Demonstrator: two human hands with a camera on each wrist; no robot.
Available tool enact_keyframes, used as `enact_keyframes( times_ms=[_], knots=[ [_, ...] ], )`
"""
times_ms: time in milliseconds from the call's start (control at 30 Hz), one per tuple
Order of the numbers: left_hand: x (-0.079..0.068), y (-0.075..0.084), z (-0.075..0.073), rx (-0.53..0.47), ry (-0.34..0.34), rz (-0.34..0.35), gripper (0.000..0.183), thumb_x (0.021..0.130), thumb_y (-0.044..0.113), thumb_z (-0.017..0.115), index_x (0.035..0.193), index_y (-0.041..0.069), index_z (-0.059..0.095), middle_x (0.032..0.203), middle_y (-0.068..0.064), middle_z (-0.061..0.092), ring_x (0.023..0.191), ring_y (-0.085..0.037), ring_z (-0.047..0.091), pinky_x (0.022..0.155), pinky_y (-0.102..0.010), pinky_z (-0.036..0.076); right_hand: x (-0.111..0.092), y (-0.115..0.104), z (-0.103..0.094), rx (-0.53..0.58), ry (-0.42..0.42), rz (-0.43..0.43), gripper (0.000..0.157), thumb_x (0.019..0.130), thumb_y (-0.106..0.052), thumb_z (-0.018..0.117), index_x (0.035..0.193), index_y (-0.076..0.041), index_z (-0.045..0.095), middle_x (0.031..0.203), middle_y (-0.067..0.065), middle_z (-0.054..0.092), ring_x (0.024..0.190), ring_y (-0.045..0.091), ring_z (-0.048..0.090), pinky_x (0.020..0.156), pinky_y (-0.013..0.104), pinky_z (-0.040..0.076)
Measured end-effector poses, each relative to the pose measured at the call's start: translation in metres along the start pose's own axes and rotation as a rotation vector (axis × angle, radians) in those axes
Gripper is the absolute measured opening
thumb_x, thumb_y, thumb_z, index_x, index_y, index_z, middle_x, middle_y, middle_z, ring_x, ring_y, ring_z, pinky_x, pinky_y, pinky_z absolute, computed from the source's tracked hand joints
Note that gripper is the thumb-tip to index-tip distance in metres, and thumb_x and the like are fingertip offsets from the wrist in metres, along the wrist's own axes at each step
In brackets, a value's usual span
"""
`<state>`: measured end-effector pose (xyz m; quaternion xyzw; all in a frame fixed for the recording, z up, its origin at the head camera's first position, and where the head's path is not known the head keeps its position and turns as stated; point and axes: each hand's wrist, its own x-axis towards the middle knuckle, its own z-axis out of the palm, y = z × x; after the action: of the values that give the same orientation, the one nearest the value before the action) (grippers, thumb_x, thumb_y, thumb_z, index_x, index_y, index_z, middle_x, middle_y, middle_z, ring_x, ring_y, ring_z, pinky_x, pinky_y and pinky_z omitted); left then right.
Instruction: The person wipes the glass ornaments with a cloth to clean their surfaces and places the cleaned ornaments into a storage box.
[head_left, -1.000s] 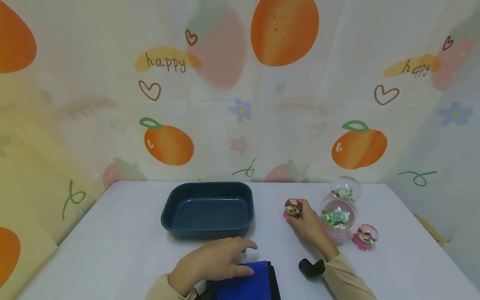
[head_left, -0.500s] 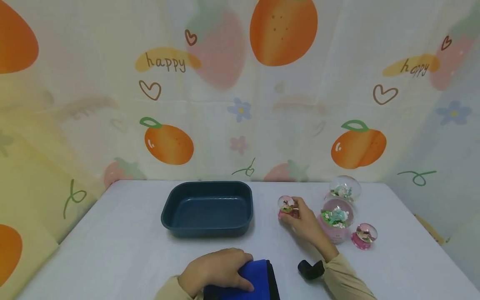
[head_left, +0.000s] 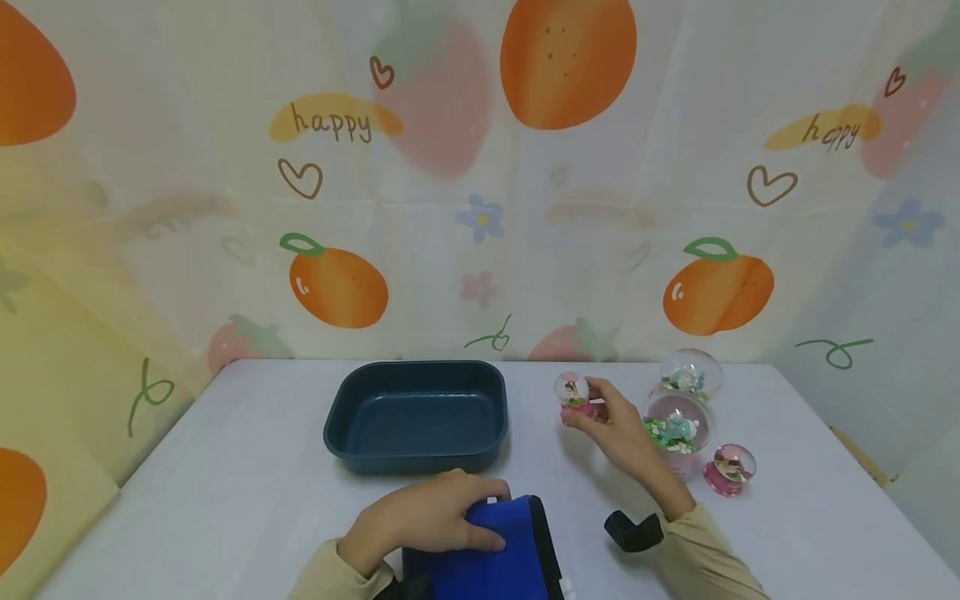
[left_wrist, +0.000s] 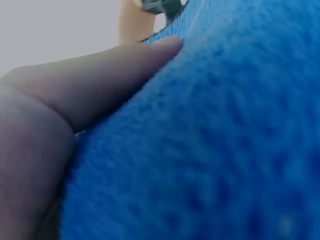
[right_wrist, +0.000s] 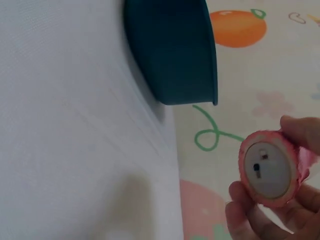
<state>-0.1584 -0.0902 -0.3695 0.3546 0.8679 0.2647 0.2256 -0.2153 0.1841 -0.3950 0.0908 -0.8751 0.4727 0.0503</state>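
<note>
In the head view, the small clear globe on a round pink base (head_left: 573, 390) has risen slightly since the earlier frame; my right hand (head_left: 622, 429) pinches it above the white-covered table (head_left: 225, 500), beside the dark teal rectangular tray (head_left: 416, 462). My left hand (head_left: 427, 517) grips the blue, black-edged fabric piece (head_left: 480, 567). From my left wrist, its fuzzy surface touches my hand. From my right wrist, the globe's pale underside shows between thumb and fingers.

A: Losing what, head view?
B: Can't tell detail inside held globe (head_left: 573, 390); too small.
A: Wrist views?
B: Left: getting blue cloth (left_wrist: 210, 145) badly blurred. Right: missing part of right hand (right_wrist: 297, 212) past right edge, part of tray (right_wrist: 175, 50) past top.
</note>
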Motion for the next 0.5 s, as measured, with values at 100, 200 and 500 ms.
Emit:
enact_keyframes(
  times_ms=[100,200,500],
  knots=[
    [-0.005,0.002,-0.007,-0.063,0.04,0.029,0.023,0.093,0.035,0.069,0.111,0.023,0.063,0.092,0.015,0.069,0.077,0.004,0.061,0.072,-0.018,0.052,-0.001,-0.004,-0.003,0.018,0.007,-0.042,0.059,0.091,-0.026,0.072,0.139,-0.001,0.047,0.122,0.019,0.061,0.092,0.019,0.064,0.076,0.021,0.051],
    [-0.01,0.004,-0.014,-0.11,0.086,0.072,0.024,0.093,0.031,0.069,0.115,0.022,0.062,0.099,0.011,0.071,0.081,0.004,0.063,0.074,-0.017,0.053,-0.002,-0.007,-0.007,0.041,0.009,-0.076,0.058,0.091,-0.024,0.073,0.138,-0.002,0.048,0.121,0.02,0.061,0.092,0.02,0.066,0.076,0.02,0.051],
    [-0.023,0.014,-0.029,-0.154,0.342,0.068,0.027,0.094,0.025,0.067,0.119,0.021,0.059,0.103,0.002,0.071,0.086,-0.005,0.067,0.075,-0.028,0.058,-0.013,-0.031,-0.021,0.054,-0.02,-0.108,0.067,0.09,-0.027,0.074,0.145,-0.005,0.043,0.132,0.02,0.056,0.115,0.036,0.063,0.092,0.04,0.055]
  ],
)
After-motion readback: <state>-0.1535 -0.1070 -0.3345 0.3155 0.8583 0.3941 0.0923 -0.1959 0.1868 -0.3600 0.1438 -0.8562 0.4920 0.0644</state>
